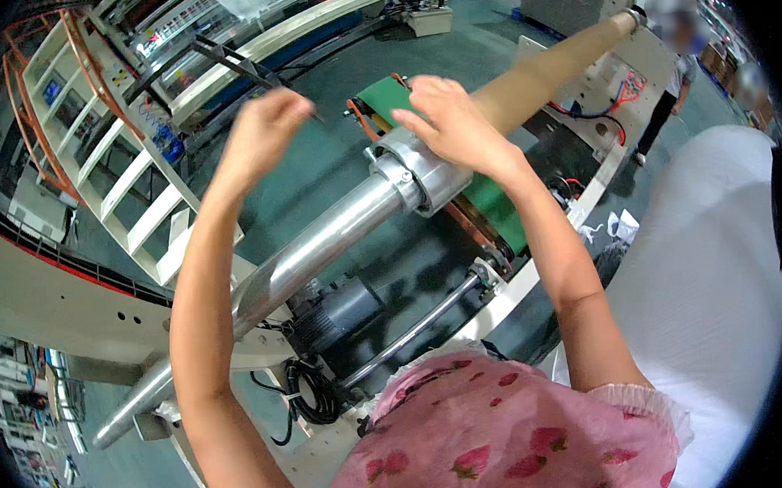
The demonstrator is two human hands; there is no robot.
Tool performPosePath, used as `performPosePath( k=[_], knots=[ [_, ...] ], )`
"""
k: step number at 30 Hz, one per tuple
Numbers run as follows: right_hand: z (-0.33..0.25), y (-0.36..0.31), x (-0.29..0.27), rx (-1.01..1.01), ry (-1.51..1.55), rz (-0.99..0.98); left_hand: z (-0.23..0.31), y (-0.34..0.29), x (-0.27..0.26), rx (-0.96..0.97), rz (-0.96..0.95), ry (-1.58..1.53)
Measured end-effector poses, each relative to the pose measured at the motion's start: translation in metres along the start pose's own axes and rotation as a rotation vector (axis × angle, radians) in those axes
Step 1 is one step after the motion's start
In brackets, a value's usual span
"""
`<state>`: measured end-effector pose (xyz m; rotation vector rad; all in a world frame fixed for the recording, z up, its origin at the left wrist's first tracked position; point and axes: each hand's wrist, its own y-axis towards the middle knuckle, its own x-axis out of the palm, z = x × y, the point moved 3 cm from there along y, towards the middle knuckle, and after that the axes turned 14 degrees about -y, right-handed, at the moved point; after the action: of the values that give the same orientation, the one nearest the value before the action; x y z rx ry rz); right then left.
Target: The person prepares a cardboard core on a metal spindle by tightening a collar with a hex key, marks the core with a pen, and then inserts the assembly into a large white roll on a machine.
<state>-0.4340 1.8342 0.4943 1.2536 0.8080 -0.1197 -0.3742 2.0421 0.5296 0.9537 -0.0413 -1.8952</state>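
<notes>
A long polished metal shaft runs diagonally from lower left to upper right. Around it sits a silvery collar, with a ring and small bolts on its near-left side. Beyond the collar the shaft carries a brown cardboard-like tube. My right hand is above the collar's right end, thumb and fingers apart; whether it touches the metal cannot be told. Raised left of the collar, my left hand is closed and slightly blurred. A thin dark tip shows at its fingers, too small to name.
Below the shaft are a green belt, a dark motor, a thin rod and coiled black cable. Cream steps with orange rails stand left. A large white roll is close on my right; a person stands beyond.
</notes>
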Motion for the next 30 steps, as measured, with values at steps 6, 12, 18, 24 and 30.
performPosePath(
  k=[6, 12, 18, 24, 30],
  knots=[
    [0.013, -0.026, 0.023, 0.208, 0.128, -0.284, -0.056, 0.005, 0.065, -0.197, -0.252, -0.068],
    [0.012, -0.029, 0.024, 0.141, 0.145, -0.176, -0.061, 0.005, 0.066, -0.291, -0.251, -0.194],
    [0.012, -0.031, 0.026, 0.118, 0.178, -0.115, -0.067, 0.005, 0.072, -0.264, -0.296, -0.388],
    [0.008, -0.03, 0.021, 0.159, 0.219, -0.154, -0.074, 0.002, 0.078, -0.323, -0.282, -0.501],
    [0.009, -0.028, 0.023, 0.186, 0.158, -0.163, -0.069, -0.008, 0.079, -0.264, -0.18, -0.399]
  ],
)
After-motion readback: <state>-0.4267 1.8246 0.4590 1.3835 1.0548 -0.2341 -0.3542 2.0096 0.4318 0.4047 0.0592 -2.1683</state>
